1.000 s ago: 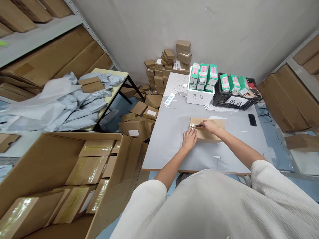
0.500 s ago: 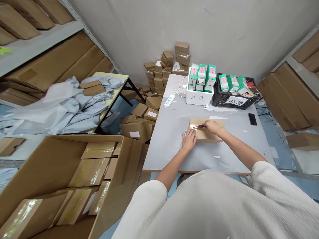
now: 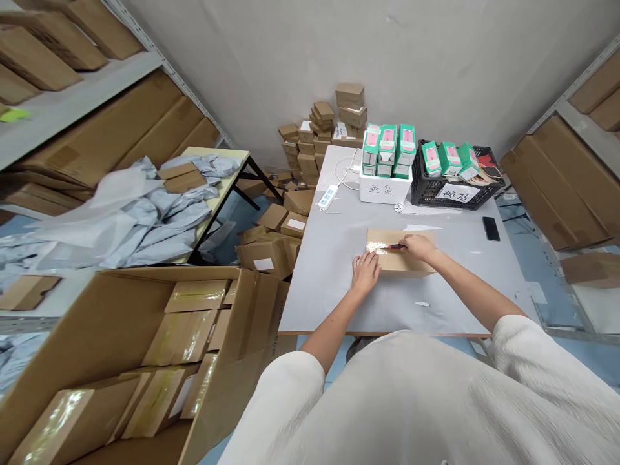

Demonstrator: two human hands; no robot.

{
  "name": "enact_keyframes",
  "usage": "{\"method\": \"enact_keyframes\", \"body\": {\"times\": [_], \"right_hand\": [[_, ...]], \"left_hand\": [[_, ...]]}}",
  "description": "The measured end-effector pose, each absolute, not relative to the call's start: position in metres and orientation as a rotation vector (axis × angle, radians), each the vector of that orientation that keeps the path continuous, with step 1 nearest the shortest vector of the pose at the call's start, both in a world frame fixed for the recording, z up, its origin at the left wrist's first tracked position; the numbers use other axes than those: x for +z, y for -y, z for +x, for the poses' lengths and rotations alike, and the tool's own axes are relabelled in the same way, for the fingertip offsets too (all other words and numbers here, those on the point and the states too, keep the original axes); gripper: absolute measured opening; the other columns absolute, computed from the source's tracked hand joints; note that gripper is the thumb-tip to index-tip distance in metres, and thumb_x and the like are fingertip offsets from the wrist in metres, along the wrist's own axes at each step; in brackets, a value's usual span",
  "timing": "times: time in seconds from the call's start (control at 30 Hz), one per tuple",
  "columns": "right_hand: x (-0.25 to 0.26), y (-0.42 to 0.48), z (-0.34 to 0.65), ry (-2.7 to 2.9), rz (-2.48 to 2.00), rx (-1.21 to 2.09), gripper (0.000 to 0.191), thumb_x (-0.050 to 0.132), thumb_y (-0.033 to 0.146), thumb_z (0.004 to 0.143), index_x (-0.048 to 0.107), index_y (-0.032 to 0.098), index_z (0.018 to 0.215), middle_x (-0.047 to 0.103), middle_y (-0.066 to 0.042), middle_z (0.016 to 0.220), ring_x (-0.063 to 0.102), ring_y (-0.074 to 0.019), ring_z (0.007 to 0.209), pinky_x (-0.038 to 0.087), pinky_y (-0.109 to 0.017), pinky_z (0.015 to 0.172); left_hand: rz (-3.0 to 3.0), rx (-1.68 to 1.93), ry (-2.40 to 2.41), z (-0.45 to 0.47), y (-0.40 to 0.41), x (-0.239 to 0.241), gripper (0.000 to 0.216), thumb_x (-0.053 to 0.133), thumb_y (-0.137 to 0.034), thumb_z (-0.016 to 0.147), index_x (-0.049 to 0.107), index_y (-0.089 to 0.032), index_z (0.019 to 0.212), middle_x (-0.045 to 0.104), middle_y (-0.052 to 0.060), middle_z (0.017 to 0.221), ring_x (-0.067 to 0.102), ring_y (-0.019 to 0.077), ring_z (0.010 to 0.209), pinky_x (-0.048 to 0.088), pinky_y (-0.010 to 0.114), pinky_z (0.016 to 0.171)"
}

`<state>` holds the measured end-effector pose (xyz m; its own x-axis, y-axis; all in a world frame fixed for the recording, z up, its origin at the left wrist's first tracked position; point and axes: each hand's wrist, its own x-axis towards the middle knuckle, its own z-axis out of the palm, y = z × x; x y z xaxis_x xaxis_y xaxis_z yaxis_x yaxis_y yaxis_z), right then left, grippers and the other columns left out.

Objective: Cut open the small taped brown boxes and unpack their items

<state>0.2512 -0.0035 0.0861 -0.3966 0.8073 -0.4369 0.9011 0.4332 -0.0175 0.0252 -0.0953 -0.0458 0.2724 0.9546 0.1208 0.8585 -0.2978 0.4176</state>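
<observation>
A brown cardboard box [image 3: 400,265] lies on the grey-topped table [image 3: 329,300], with shiny clear tape across its left part. My right hand [image 3: 419,248] is closed around a red and black utility knife [image 3: 394,247] over the box top. The knife points left along the taped area; whether its blade touches the tape I cannot tell. At the box's near left corner rests my left hand [image 3: 366,271], fingers extended against the cardboard and holding nothing.
Behind the box stand a white bin [image 3: 385,190] and a black crate [image 3: 455,194] with green boxes. A phone [image 3: 491,228] lies at the right, a power strip [image 3: 328,197] at the left. A large open carton [image 3: 252,310] of taped boxes stands left of the table.
My right hand has shifted slightly right along the box top with the knife, relative to the box. My left hand stays at the corner. The view has turned a little.
</observation>
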Motion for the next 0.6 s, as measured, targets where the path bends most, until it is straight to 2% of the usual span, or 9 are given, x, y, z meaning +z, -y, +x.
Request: {"method": "enact_keyframes", "body": {"times": [0.27,0.6], "right_hand": [[0.083,0.004,0.266,-2.318,1.471,-0.357,0.036,0.052,0.03,0.11,0.079,0.021,0.132,0.077,-0.016,0.128,0.073,-0.0301,0.117,0.051,-0.033,0.088],[0.08,0.006,0.3,-2.303,1.515,-0.363,0.036,0.051,0.037,0.112,0.08,0.024,0.13,0.077,-0.015,0.127,0.071,-0.0285,0.116,0.048,-0.031,0.083]], "left_hand": [[2.275,0.494,-1.682,0.025,0.096,-0.045,0.045,0.044,-0.03,0.111,0.062,-0.029,0.153,0.059,0.011,0.164,0.048,0.0293,0.158,0.036,0.056,0.128],[2.258,0.465,-1.698,0.026,0.096,-0.039,0.048,0.043,-0.03,0.11,0.061,-0.028,0.154,0.06,0.012,0.164,0.047,0.0306,0.159,0.035,0.057,0.128]]}}
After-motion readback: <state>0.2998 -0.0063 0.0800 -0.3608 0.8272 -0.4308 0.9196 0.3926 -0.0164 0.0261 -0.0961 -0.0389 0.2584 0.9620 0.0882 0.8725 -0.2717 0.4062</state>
